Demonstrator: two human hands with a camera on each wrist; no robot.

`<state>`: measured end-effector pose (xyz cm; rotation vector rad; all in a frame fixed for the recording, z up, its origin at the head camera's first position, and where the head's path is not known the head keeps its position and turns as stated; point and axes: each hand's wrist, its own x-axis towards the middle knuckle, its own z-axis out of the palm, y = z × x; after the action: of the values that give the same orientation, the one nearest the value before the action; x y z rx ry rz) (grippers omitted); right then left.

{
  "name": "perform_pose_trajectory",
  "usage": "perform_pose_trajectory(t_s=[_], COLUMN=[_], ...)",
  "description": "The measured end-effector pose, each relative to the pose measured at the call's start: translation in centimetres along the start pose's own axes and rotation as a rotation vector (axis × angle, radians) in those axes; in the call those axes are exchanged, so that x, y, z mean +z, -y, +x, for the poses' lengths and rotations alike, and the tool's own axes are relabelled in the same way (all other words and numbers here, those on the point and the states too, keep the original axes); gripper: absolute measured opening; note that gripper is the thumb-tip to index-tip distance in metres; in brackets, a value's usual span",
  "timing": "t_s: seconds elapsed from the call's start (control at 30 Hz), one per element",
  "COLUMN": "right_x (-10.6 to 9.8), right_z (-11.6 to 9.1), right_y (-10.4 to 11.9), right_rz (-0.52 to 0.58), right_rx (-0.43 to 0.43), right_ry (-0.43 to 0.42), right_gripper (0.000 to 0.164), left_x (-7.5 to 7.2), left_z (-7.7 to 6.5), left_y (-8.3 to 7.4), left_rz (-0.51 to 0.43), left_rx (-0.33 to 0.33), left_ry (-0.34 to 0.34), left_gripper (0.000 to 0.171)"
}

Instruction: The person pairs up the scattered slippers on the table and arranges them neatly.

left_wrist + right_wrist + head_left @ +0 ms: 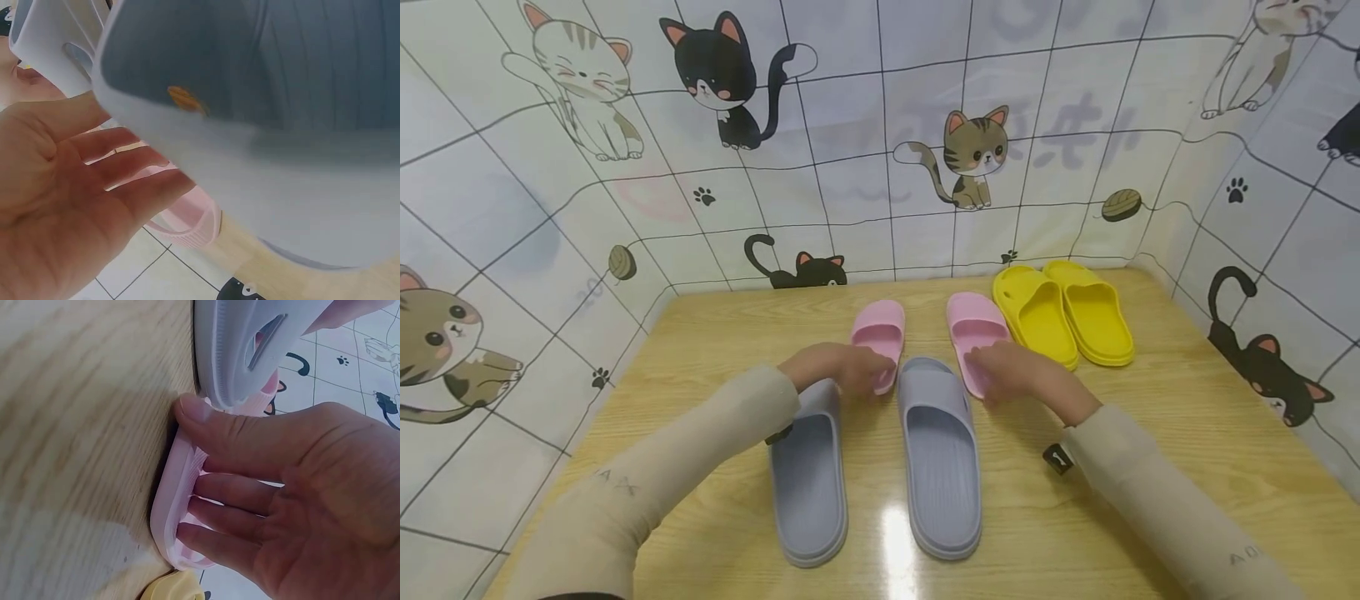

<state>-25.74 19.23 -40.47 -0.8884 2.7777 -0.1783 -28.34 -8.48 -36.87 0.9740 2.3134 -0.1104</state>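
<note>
Two pink slippers [878, 315] [976, 307] lie apart on the wooden surface, toes toward the back wall. At the heel of the left one, my left hand [857, 372] holds its edge; a grey slipper hides those fingertips in the left wrist view. My right hand [1004, 372] grips the heel of the other pink slipper, thumb at the sole's outer edge and fingers on the insole in the right wrist view. Nearer to me lie two larger grey slippers [809, 492] [944, 475], the left one partly under my left wrist.
A pair of yellow clogs [1036, 310] [1099, 321] stands at the back right, close beside the right pink slipper. White sheeting [850, 192] printed with cats and grid lines rises behind and along both sides of the wooden surface [722, 333].
</note>
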Motion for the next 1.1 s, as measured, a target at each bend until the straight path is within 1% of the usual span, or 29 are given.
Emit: perform_pose_trajectory(t_s=[0.1, 0.27, 0.37, 0.47, 0.53, 0.6, 0.73, 0.87, 0.93, 1.1], right_x=[-0.3, -0.9, -1.1, -1.1, -1.2, -1.3, -1.5, -1.5, -1.5, -1.6], right_z=[0.3, 0.5, 0.8, 1.2, 1.4, 1.5, 1.8, 2.1, 2.3, 2.4], right_y=[0.0, -0.1, -0.3, -0.6, -0.8, -0.9, -1.0, -1.1, -1.2, -1.3], right_rz=[0.024, 0.038, 0.029, 0.029, 0.037, 0.054, 0.072, 0.079, 0.082, 0.090], right_rx=[0.033, 0.043, 0.035, 0.025, 0.027, 0.044, 0.075, 0.089, 0.095, 0.099], right_ry=[0.026, 0.058, 0.073, 0.076, 0.079, 0.089, 0.116, 0.134, 0.137, 0.134], right_gripper=[0.053, 0.050, 0.044, 0.042, 0.047, 0.058, 0.074, 0.077, 0.076, 0.075], left_x=[-0.3, -0.9, -1.3, -1.7, -1.8, -2.0, -2.3, -2.4, -2.5, -2.3], left_z=[0.3, 0.8, 1.1, 1.2, 1.4, 1.7, 2.5, 3.5, 4.0, 4.7], left_y=[0.0, 0.4, 1.0, 1.6, 1.8, 2.0, 2.1, 2.0, 1.9, 1.5], left_rz=[0.037, 0.063, 0.037, 0.015, -0.004, -0.001, 0.015, 0.033, 0.039, 0.031], left_rx=[0.000, 0.006, 0.010, 0.022, 0.026, 0.040, 0.048, 0.033, 0.024, -0.006], left_ry=[0.014, 0.026, 0.036, 0.040, 0.037, 0.022, -0.010, -0.036, -0.047, -0.087], left_gripper=[0.025, 0.035, 0.042, 0.050, 0.053, 0.054, 0.050, 0.051, 0.050, 0.050])
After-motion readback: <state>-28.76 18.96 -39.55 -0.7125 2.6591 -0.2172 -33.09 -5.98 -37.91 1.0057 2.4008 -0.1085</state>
